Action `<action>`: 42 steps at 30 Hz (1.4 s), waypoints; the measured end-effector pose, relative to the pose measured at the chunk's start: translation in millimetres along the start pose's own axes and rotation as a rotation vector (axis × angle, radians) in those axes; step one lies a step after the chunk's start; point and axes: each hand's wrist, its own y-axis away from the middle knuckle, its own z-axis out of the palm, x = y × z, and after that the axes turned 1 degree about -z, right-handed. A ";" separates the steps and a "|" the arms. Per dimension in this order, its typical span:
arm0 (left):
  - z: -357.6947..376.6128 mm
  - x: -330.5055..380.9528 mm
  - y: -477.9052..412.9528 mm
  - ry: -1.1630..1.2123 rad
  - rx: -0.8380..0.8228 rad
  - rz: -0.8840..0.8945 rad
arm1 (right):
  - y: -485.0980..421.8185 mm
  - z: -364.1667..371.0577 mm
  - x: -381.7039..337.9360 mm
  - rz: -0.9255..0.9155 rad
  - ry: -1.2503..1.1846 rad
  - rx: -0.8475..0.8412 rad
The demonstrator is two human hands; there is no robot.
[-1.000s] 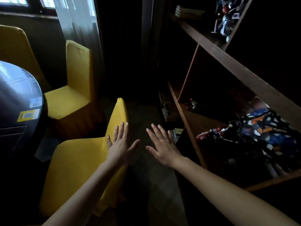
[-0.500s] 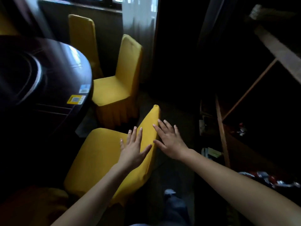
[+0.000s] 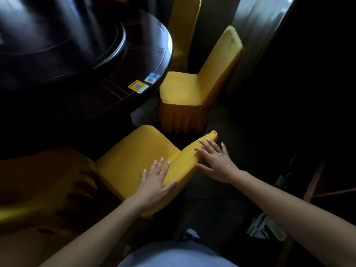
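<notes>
A chair in a yellow fabric cover (image 3: 133,157) stands right in front of me, its seat toward the dark round table (image 3: 81,60) and its backrest top edge running from lower left to upper right. My left hand (image 3: 156,182) hovers over the near end of the backrest with fingers straight and spread, thumb at the back side. My right hand (image 3: 215,160) is spread at the far end of the backrest, fingertips over the top edge. Neither hand grips anything.
A second yellow chair (image 3: 194,87) stands beyond, and a third (image 3: 183,22) behind it by the white curtain (image 3: 256,26). Another yellow seat (image 3: 34,180) is at my left. Stickers (image 3: 138,86) mark the table's rim. Dark shelving with papers (image 3: 267,226) lines the right.
The view has swung left and down, from the shelves to the table and chairs. Both hands have come down onto the near chair's backrest, fingers still spread.
</notes>
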 end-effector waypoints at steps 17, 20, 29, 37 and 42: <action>30.4 8.4 21.5 -0.005 0.434 0.029 | -50.3 -9.8 49.9 -0.336 0.042 0.010; 27.0 1.7 20.2 -0.003 0.485 0.061 | -57.3 -6.3 48.2 -0.343 0.004 0.032; -1.6 -43.3 0.2 0.002 0.473 -0.117 | -110.7 -13.2 20.7 -0.322 -0.045 -0.019; -41.6 -79.8 -28.9 0.072 0.334 -0.462 | -171.2 -20.8 -6.3 -0.305 -0.059 -0.058; -63.9 -102.7 -41.6 0.092 0.330 -0.495 | -202.9 -25.1 -21.6 -0.279 -0.056 -0.089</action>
